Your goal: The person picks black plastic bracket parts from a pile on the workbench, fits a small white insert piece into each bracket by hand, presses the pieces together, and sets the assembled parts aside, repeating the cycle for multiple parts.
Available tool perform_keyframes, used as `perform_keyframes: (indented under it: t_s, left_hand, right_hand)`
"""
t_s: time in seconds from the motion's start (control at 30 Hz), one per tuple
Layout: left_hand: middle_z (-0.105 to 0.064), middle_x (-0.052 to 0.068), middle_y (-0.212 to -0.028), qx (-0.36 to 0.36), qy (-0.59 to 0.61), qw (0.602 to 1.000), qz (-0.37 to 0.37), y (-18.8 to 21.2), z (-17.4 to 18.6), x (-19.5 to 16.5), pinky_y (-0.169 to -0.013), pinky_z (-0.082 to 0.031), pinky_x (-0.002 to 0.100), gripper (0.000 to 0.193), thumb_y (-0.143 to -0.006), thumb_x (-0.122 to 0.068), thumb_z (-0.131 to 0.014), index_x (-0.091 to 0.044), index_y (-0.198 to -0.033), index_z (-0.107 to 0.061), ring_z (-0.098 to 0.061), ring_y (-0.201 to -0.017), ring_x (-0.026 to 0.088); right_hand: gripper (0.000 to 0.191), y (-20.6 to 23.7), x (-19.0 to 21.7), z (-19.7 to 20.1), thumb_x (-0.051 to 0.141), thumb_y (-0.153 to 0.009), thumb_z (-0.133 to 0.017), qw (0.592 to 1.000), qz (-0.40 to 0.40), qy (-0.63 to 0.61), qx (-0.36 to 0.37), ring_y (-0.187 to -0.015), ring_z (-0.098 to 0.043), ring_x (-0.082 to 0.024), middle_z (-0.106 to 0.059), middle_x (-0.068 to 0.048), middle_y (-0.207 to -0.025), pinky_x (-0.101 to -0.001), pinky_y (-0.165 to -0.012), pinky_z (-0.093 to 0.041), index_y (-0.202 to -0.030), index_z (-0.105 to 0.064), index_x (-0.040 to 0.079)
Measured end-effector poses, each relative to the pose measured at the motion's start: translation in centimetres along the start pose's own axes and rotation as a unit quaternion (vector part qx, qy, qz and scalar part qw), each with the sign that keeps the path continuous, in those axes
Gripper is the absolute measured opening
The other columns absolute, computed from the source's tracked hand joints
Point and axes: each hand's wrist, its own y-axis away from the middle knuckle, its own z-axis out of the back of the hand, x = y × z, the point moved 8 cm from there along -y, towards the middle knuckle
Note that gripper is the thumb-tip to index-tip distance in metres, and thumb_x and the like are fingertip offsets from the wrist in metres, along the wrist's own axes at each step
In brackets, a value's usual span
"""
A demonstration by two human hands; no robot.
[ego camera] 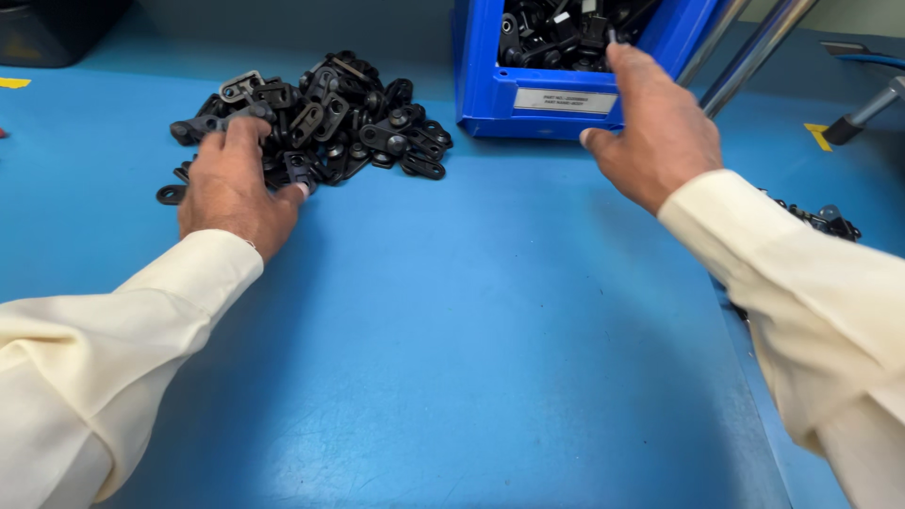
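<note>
Blue covers nearly everything here: a blue worktop (452, 339) and, standing on it at the far side, a blue plastic bin (490, 85) with a pale label on its front wall, which serves as the landmark for the rest. Inside the bin lie small black parts (556, 33), heaped and tangled. The right hand (650, 127) rests against the bin's front right corner, thumb pressed to the front wall near the label and fingers curled over the rim, so it grips the bin's edge; whether a fingertip also pinches one of the parts inside cannot be told. To the left of the bin, close but not touching it, a loose pile of black metal link-like pieces (339, 118) sits directly on the worktop. The left hand (236, 188) lies palm down on the left edge of that pile, well left of the bin, fingers spread and relaxed over the pieces rather than closed around any one. Both arms wear cream sleeves. To the right of the bin, two shiny metal tubes (745, 47) slant upward, and farther right, near the worktop's edge, a few more dark pieces (825, 221) show behind the right sleeve.
</note>
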Motion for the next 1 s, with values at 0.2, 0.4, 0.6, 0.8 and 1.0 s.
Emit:
perform_keyframes:
  t_s: [0.2,0.4,0.6,0.8,1.0]
  left_hand:
    - [-0.073,0.004,-0.110,0.048,-0.050,0.997,0.015,-0.3,-0.4,-2.2,-0.092,-0.055,0.046,0.044,-0.089,-0.035,-0.081,-0.020,-0.128,-0.065,-0.069,-0.103,0.026]
    - [-0.078,0.005,-0.098,0.060,0.012,0.998,-0.005,0.0,-0.5,-3.5,-0.086,-0.059,0.043,0.021,-0.090,-0.025,-0.079,-0.019,-0.110,-0.076,-0.074,-0.091,0.024]
    - [-0.078,0.007,-0.102,0.171,0.151,0.947,-0.226,6.9,-1.3,-9.7,-0.082,-0.061,0.039,0.025,-0.081,-0.016,-0.078,-0.016,-0.105,-0.075,-0.076,-0.087,0.021]
    - [-0.076,0.005,-0.099,0.309,0.163,0.923,-0.162,12.1,-4.3,-13.0,-0.082,-0.060,0.038,0.021,-0.085,-0.021,-0.077,-0.015,-0.104,-0.071,-0.073,-0.086,0.019]
    - [-0.076,0.005,-0.104,0.317,0.234,0.918,-0.034,12.8,-5.0,-11.8,-0.081,-0.062,0.034,0.028,-0.089,-0.004,-0.069,-0.014,-0.115,-0.064,-0.075,-0.087,0.017]
  right_hand:
    - [0.058,-0.3,-0.1,2.8,0.013,-0.091,-0.079,0.997,0.019,-0.064,-0.029,-0.094,-0.074,-0.031,-0.067,-0.019,-0.132,-0.0415,-0.090,-0.057,-0.143,-0.058,0.001]
    - [0.017,12.5,1.5,-0.2,0.013,-0.087,-0.076,0.993,-0.002,-0.091,0.078,-0.082,-0.076,-0.017,-0.079,-0.010,-0.099,-0.0357,-0.077,-0.061,-0.104,-0.080,0.010]
    - [0.035,14.5,-4.4,5.6,0.029,-0.088,-0.075,0.975,-0.067,0.207,-0.052,-0.097,-0.066,-0.033,-0.077,-0.009,-0.120,-0.0429,-0.079,-0.054,-0.119,-0.078,0.013]
    - [0.040,9.8,-10.0,1.9,0.044,-0.086,-0.081,0.955,-0.130,0.245,0.106,-0.111,-0.069,-0.029,-0.078,-0.006,-0.116,-0.0451,-0.095,-0.054,-0.119,-0.080,0.022]
    - [0.039,12.7,-5.6,0.2,0.043,-0.084,-0.080,0.967,-0.155,-0.015,0.204,-0.103,-0.071,-0.028,-0.076,-0.012,-0.113,-0.0442,-0.092,-0.057,-0.115,-0.079,0.020]
